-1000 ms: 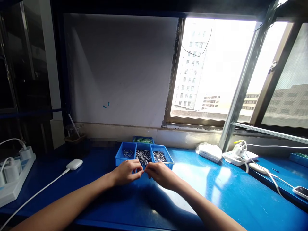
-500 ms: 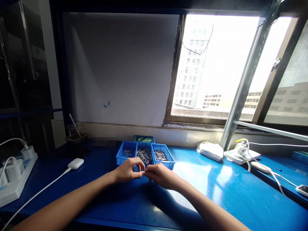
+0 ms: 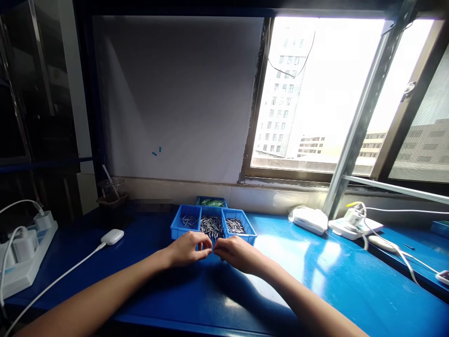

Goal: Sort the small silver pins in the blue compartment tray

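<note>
My left hand (image 3: 187, 249) and my right hand (image 3: 238, 252) meet almost fingertip to fingertip, low over the blue table in front of several small blue bins. Both are closed in a pinch. A tiny thing seems to sit between the fingertips, too small to name. Thin metal pins (image 3: 211, 225) fill the middle bin, whose front is partly covered by my fingers. Some similar pieces (image 3: 189, 220) lie in the left bin (image 3: 180, 231), and a pile of short metal pieces (image 3: 235, 226) is in the right bin (image 3: 249, 236).
Behind stands a blue bin with green packets (image 3: 212, 202). A white charger (image 3: 112, 237) with its cable lies left, near a power strip (image 3: 33, 267) and a cup with a straw (image 3: 112, 192). On the right are a white package (image 3: 308, 220) and another power strip (image 3: 356, 228).
The hands stay in nearly the same place, with the fingertips drawn slightly apart. The whole view has shifted a little as the head moved.
</note>
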The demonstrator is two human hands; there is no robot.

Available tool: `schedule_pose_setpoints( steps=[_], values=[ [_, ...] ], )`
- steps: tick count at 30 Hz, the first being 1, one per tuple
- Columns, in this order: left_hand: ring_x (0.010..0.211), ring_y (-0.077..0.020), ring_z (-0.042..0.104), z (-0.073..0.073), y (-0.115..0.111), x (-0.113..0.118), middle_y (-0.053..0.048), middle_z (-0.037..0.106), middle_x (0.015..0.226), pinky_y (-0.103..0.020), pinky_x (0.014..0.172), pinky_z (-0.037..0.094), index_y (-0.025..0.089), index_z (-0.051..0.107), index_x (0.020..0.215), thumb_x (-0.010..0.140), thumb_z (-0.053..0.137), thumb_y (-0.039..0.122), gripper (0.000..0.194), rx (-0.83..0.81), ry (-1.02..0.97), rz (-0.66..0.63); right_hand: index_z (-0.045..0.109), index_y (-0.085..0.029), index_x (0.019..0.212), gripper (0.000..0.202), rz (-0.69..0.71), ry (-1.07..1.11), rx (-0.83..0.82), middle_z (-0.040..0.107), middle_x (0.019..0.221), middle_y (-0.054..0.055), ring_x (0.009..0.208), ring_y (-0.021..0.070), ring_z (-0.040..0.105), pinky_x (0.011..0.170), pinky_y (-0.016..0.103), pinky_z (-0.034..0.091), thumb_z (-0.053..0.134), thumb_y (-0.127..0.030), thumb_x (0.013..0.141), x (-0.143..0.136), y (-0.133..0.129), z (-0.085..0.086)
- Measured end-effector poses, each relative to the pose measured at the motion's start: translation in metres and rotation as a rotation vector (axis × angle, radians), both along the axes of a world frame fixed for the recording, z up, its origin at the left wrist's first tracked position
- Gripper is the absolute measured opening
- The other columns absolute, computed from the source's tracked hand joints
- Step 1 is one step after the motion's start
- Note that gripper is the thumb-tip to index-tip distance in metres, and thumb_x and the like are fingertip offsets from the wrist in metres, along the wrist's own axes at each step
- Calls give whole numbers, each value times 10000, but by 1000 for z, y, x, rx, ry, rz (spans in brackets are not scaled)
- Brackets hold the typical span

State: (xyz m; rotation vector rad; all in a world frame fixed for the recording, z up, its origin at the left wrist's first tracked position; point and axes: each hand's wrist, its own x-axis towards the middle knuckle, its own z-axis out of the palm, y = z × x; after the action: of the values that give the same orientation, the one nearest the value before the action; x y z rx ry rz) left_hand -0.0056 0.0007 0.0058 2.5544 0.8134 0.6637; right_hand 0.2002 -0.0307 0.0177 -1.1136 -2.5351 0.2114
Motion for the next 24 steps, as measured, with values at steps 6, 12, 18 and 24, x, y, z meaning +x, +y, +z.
schedule_pose_setpoints(
  steps=[6,12,18,24],
  values=[
    [742,-149,574,4,-3,1,-23,638,812,-217,663,419,164,654,894,890,477,266,204,-70,-66,-10,646,-165,770,215,-69,47,-13,653,660,20,560,117,543,530,212,350,483,-209,903,0,1,0],
    [719,-150,551,6,-4,1,-17,613,769,-224,663,402,159,639,864,892,458,280,219,-108,-90,-28,653,-166,772,214,-81,106,5,651,631,15,547,117,557,535,214,366,487,-217,896,0,1,-1],
    [621,-135,476,4,-6,3,-4,542,688,-229,577,350,151,582,808,890,416,314,247,-250,-104,-8,623,-177,747,232,-81,204,-7,656,612,5,536,120,576,535,218,390,467,-243,905,-3,0,-3],
    [562,-124,401,2,-4,8,7,470,649,-230,520,320,152,528,807,864,419,432,306,-492,-183,0,560,-184,698,238,-72,311,23,652,609,3,545,124,592,540,218,396,476,-266,905,-8,1,-9]
  ],
)
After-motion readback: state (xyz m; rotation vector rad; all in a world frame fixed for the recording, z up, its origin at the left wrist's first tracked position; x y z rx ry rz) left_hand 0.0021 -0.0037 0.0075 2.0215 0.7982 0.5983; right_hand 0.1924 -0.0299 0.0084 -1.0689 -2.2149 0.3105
